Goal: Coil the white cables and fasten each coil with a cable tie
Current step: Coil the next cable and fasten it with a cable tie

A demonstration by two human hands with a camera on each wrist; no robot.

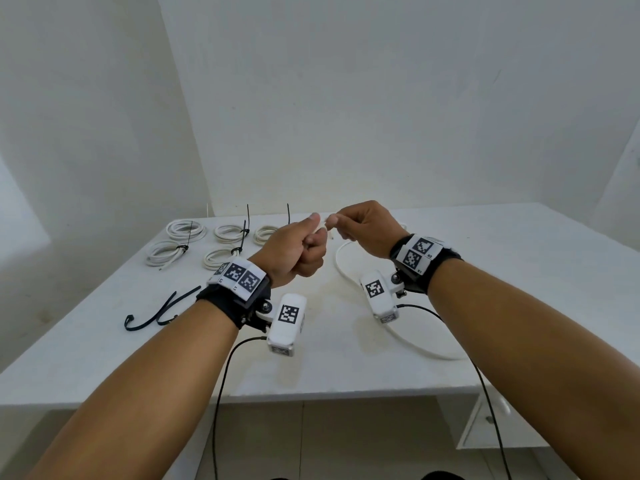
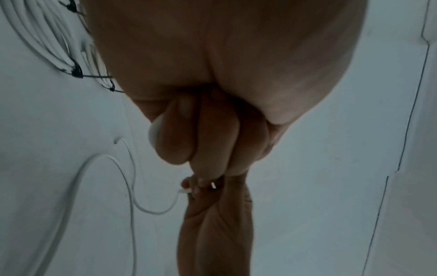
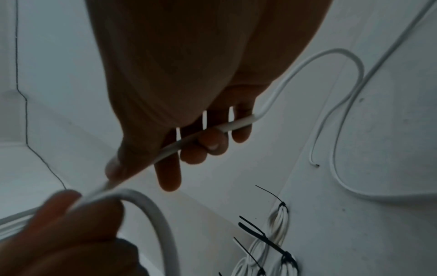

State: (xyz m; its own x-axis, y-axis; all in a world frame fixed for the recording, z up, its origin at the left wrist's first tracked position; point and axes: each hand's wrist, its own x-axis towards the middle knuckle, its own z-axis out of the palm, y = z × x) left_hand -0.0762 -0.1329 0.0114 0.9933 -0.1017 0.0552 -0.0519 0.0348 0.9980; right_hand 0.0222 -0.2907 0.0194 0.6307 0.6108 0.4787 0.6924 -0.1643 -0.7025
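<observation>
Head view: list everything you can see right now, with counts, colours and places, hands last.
Tied coils: five, white with black ties, table's far left.
Loose cable: one, white, trailing across the table's right half up to both hands.
Spare cable ties: black, count unclear, near left by the forearm.
Table: one, white, against white walls.
Wrist cameras: two, white with black markers.
Left hand: grips the cable.
Right hand: pinches the cable.

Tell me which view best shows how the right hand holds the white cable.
The right wrist view: the white cable runs across the curled fingers of the right hand toward the left hand. The head view shows only the back of the right hand, hiding the grip. The left wrist view shows it small and dim.
</observation>
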